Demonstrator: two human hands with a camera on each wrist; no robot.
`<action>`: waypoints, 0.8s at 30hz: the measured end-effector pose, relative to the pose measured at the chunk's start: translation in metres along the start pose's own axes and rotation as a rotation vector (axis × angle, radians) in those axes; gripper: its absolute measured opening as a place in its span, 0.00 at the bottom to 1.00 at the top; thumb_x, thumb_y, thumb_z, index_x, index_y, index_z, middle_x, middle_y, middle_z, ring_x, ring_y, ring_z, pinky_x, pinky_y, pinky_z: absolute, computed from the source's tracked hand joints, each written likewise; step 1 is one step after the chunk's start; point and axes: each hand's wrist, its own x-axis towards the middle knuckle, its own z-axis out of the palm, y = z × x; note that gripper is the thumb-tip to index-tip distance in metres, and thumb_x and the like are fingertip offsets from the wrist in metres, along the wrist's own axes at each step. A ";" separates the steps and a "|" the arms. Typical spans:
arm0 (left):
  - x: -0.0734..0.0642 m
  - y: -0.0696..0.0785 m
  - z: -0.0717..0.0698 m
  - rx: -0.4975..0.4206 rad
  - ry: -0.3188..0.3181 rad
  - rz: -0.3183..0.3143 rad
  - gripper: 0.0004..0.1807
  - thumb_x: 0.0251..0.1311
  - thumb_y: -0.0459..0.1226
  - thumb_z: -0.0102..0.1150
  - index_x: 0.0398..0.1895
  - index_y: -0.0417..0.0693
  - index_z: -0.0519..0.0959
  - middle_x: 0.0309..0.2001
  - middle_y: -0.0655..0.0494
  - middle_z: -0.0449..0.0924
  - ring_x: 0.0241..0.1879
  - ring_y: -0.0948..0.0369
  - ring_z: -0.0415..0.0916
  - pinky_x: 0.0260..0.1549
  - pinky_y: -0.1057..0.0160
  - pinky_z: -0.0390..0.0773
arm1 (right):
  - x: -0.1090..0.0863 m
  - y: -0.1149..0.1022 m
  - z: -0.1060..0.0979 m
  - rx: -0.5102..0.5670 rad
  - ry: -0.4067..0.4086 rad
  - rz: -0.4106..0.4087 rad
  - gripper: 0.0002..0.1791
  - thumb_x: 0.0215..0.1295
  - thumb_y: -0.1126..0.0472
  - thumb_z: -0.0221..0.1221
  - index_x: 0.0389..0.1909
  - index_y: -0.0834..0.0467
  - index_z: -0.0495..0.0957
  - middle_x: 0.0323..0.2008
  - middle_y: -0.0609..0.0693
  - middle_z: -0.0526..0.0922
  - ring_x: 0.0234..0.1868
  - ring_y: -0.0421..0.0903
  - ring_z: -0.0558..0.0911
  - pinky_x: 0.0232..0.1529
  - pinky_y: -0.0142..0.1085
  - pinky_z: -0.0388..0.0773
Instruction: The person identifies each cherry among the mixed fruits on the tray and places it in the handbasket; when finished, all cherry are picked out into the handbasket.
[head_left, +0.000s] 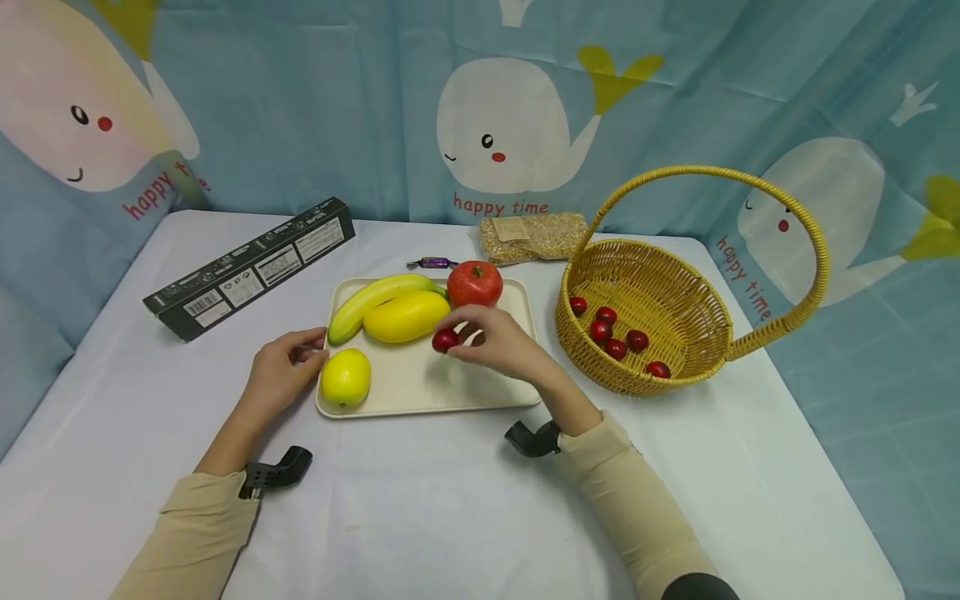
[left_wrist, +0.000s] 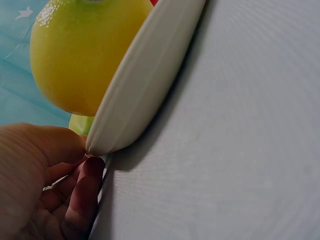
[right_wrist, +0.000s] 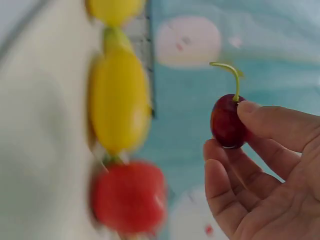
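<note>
A dark red cherry (right_wrist: 227,122) with a curved green stem is pinched between the thumb and fingers of my right hand (head_left: 498,343), above the cream tray (head_left: 420,400). My left hand (head_left: 283,371) grips the tray's left rim, its thumb and a finger meeting at the edge in the left wrist view. Just right of that hand lies a round yellow fruit (head_left: 346,377), like a lemon. Behind on the tray are a green-yellow banana (head_left: 378,298), a yellow mango-like fruit (head_left: 406,317) and a red apple (head_left: 475,283), which sits behind my right hand.
To the right stands a yellow woven basket (head_left: 637,385) with a tall handle and several cherries (head_left: 601,331) inside. A long black box (head_left: 251,268) lies at the back left. Behind the tray are a small purple-wrapped item (head_left: 433,262) and a bag of grains (head_left: 534,237).
</note>
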 end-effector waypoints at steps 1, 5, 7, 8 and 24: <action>0.000 0.000 0.000 -0.004 0.001 0.002 0.23 0.62 0.37 0.53 0.57 0.34 0.71 0.43 0.42 0.76 0.38 0.55 0.69 0.33 0.77 0.65 | -0.003 0.000 -0.010 0.018 0.045 0.005 0.17 0.56 0.67 0.62 0.48 0.59 0.78 0.43 0.51 0.80 0.39 0.45 0.78 0.41 0.37 0.77; 0.001 0.000 0.001 -0.010 0.005 0.012 0.22 0.61 0.36 0.54 0.57 0.33 0.71 0.43 0.42 0.76 0.38 0.55 0.70 0.33 0.78 0.65 | -0.023 0.006 -0.050 0.082 0.228 0.059 0.18 0.58 0.67 0.61 0.51 0.60 0.76 0.46 0.54 0.78 0.42 0.47 0.78 0.41 0.38 0.77; 0.001 -0.001 0.001 -0.008 0.006 0.015 0.22 0.61 0.36 0.54 0.57 0.33 0.71 0.43 0.42 0.76 0.38 0.55 0.70 0.33 0.78 0.65 | -0.036 0.014 -0.068 0.100 0.317 0.085 0.19 0.58 0.66 0.61 0.52 0.61 0.75 0.47 0.56 0.78 0.42 0.49 0.78 0.40 0.36 0.77; 0.001 -0.001 0.000 -0.006 0.006 0.017 0.22 0.61 0.36 0.54 0.57 0.33 0.71 0.43 0.42 0.76 0.38 0.55 0.70 0.33 0.78 0.66 | -0.043 0.019 -0.076 0.097 0.362 0.104 0.20 0.58 0.65 0.61 0.52 0.61 0.75 0.47 0.56 0.78 0.42 0.49 0.79 0.39 0.35 0.77; 0.001 -0.002 0.002 0.004 0.004 0.007 0.23 0.61 0.37 0.54 0.57 0.34 0.71 0.43 0.42 0.76 0.38 0.55 0.69 0.33 0.77 0.66 | -0.115 0.092 -0.150 -0.025 0.618 0.444 0.24 0.62 0.54 0.58 0.57 0.60 0.71 0.52 0.53 0.72 0.44 0.40 0.74 0.42 0.26 0.71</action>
